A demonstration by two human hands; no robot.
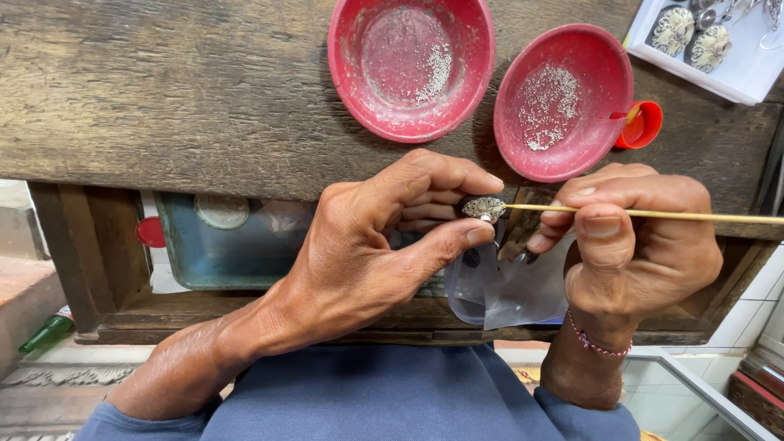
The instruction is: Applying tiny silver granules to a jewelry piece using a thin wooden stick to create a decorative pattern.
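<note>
Seen from above at a worn wooden bench point(163, 90). Left hand point(367, 245) curled nearly closed, thumb and forefinger pinching a small oval silver ornament point(483, 207) just in front of the bench's near edge. Right hand point(629, 237) closed in a pen grip around a thin pale stick point(653, 214), lying level, its tip touching the ornament.

Above the ornament on the bench: two red bowls, the left red bowl point(411, 65) holding a thin scatter of tiny silver grains, the right red bowl point(563, 100) holding a denser patch of them. Just right of that bowl, a small red cap point(641, 124). Far up and to the right of the ornament, a white tray point(739, 73) with two similar oval pieces point(692, 37) lying in it.

Judging by this: ornament's face already covered in fine patterned texture, so decoration looks well advanced, though too small to tell which spots remain bare. Grains left in both bowls. Piece not yet laid in the tray with the others. Below the ornament, a clear plastic bag point(506, 294) in the open bench recess.
</note>
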